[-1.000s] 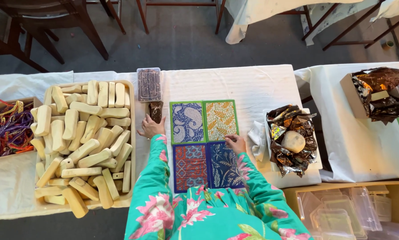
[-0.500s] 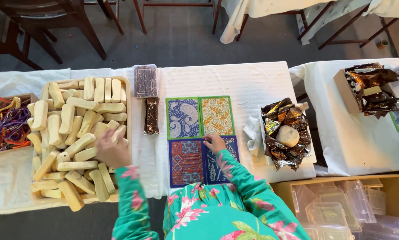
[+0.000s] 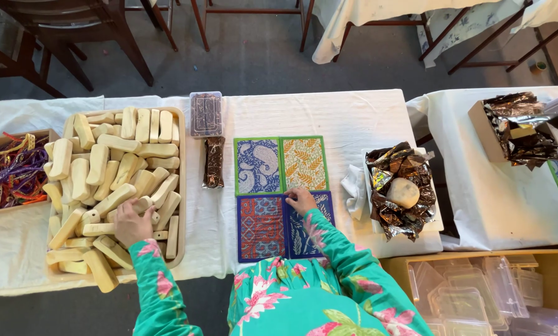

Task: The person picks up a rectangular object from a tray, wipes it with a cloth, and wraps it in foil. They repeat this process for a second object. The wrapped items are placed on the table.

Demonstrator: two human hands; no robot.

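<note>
My left hand reaches into a wooden tray piled with several pale bars of soap and closes over one bar near the tray's front. My right hand rests flat, fingers apart, on four square patterned cloth pieces laid in a two-by-two block on the white tablecloth. A dark wrapped bar and a clear plastic box holding another dark bar lie between the tray and the cloths.
A box of coloured ribbons sits at far left. Crumpled foil wrappers with a round pale soap lie to the right, another box of foil beyond. A carton of clear plastic boxes stands below right. Chairs stand behind the table.
My left hand has left the dark bar beside the cloths and moved left into the soap tray. My right hand has stayed on the cloth squares.
</note>
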